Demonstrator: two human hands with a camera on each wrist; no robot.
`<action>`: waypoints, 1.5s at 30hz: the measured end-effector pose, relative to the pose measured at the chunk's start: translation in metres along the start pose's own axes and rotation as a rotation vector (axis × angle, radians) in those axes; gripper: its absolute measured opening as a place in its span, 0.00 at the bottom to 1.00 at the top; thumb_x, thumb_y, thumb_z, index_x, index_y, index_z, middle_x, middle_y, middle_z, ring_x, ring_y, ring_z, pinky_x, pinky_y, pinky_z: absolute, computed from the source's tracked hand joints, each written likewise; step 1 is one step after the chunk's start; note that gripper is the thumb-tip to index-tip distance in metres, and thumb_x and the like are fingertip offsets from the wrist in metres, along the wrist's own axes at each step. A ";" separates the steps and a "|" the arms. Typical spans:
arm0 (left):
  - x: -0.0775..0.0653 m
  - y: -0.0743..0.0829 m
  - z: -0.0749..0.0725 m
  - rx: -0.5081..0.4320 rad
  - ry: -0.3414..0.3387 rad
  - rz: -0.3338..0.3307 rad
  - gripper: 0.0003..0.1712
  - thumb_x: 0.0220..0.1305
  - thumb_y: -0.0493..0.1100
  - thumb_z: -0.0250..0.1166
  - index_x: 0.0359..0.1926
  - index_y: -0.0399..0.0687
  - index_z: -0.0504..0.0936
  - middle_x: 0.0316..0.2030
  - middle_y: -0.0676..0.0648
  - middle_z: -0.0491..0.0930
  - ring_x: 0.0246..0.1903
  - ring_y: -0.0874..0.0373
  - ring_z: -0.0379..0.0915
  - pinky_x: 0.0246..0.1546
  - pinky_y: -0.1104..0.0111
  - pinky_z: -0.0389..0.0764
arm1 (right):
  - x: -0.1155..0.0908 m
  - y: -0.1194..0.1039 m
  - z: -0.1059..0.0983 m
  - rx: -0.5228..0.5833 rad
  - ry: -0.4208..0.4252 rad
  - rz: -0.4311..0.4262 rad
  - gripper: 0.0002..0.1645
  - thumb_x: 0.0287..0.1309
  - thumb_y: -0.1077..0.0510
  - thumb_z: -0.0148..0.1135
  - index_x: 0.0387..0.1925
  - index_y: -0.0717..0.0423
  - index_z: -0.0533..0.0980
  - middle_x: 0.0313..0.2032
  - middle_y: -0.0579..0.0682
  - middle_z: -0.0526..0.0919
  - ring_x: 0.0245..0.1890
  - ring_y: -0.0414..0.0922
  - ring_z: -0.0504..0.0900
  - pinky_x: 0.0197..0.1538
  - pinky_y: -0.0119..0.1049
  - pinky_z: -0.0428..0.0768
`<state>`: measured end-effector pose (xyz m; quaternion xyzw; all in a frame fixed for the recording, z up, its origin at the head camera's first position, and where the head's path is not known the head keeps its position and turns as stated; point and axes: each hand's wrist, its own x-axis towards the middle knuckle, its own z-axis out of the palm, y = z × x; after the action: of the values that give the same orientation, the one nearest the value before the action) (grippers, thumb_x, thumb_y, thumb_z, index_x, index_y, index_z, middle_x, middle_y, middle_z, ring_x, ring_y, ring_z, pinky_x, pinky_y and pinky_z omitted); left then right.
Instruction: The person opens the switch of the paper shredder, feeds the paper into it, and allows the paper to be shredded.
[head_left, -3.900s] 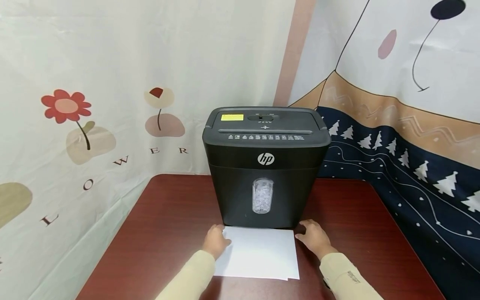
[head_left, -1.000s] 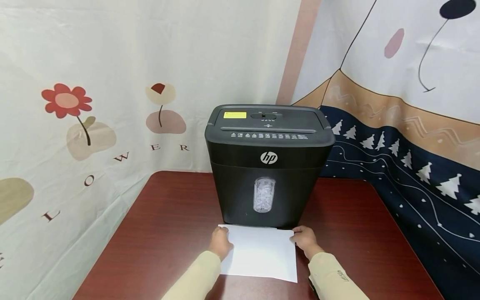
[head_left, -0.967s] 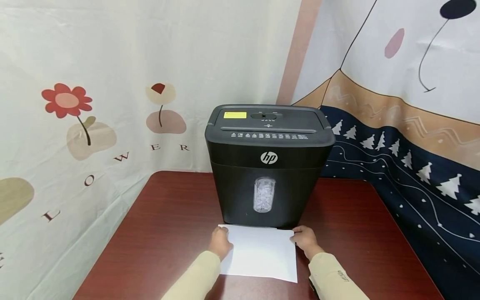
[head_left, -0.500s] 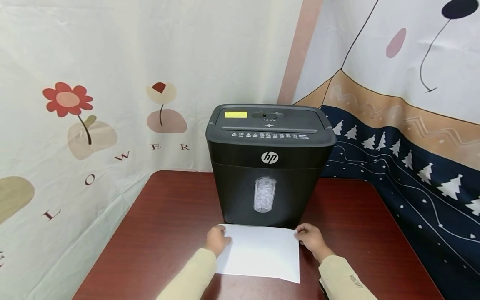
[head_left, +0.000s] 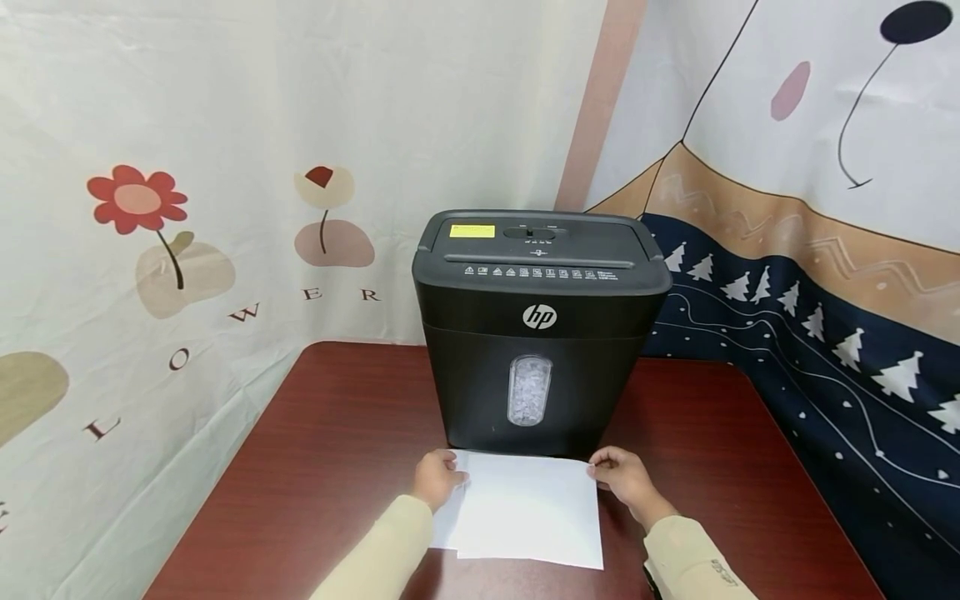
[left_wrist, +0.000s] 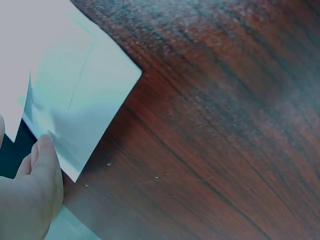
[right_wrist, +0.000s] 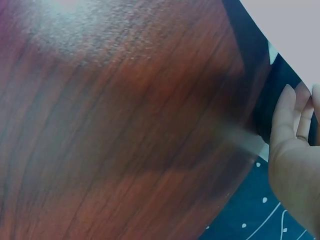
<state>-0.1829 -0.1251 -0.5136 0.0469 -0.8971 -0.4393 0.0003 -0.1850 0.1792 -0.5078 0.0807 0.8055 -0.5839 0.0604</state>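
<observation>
Two overlapping sheets of white paper show on the table in front of the black shredder (head_left: 472,375). The upper sheet (head_left: 532,517) lies to the right and leaves a strip of the lower sheet (head_left: 447,533) bare on the left. My right hand (head_left: 628,483) pinches the upper sheet's far right corner, which is lifted in the right wrist view. My left hand (head_left: 435,481) is at the lower sheet's far left corner, fingertips resting on the paper with the thumb held apart. In the left wrist view, the lower sheet (left_wrist: 90,115) dents slightly near those fingers.
The dark red wooden table (head_left: 330,442) extends to both sides of the shredder. Shredded paper shows through the window (head_left: 529,392) in the shredder's front. Behind hangs a printed curtain (head_left: 247,100), and a navy one with white trees (head_left: 795,400) runs along the right.
The upper sheet's left edge has come away from the lower sheet's, baring a strip on the left. Over the last second, my right hand has moved to the right and my left hand slightly left.
</observation>
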 end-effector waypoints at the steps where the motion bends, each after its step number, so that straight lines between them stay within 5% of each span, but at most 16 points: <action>1: 0.000 0.001 0.000 -0.015 -0.005 -0.007 0.20 0.50 0.30 0.71 0.45 0.23 0.78 0.35 0.35 0.82 0.37 0.45 0.79 0.38 0.57 0.81 | 0.000 -0.001 0.000 -0.003 0.000 -0.001 0.04 0.53 0.71 0.64 0.29 0.64 0.77 0.26 0.52 0.75 0.30 0.45 0.76 0.41 0.45 0.82; 18: -0.001 0.015 -0.008 -0.105 -0.051 0.007 0.09 0.55 0.31 0.68 0.39 0.30 0.83 0.28 0.45 0.77 0.29 0.55 0.69 0.30 0.65 0.75 | -0.006 -0.020 -0.005 0.011 0.002 -0.028 0.02 0.53 0.70 0.66 0.30 0.65 0.79 0.29 0.52 0.78 0.32 0.49 0.78 0.46 0.49 0.82; 45: -0.008 0.037 -0.028 -0.129 -0.048 0.051 0.02 0.60 0.33 0.66 0.32 0.37 0.84 0.28 0.47 0.81 0.27 0.57 0.74 0.32 0.64 0.78 | -0.013 -0.029 -0.015 -0.030 0.008 -0.070 0.04 0.59 0.68 0.61 0.35 0.68 0.80 0.30 0.53 0.81 0.30 0.47 0.82 0.42 0.46 0.83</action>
<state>-0.1766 -0.1242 -0.4670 0.0133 -0.8677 -0.4968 -0.0069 -0.1779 0.1833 -0.4736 0.0538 0.8167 -0.5733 0.0376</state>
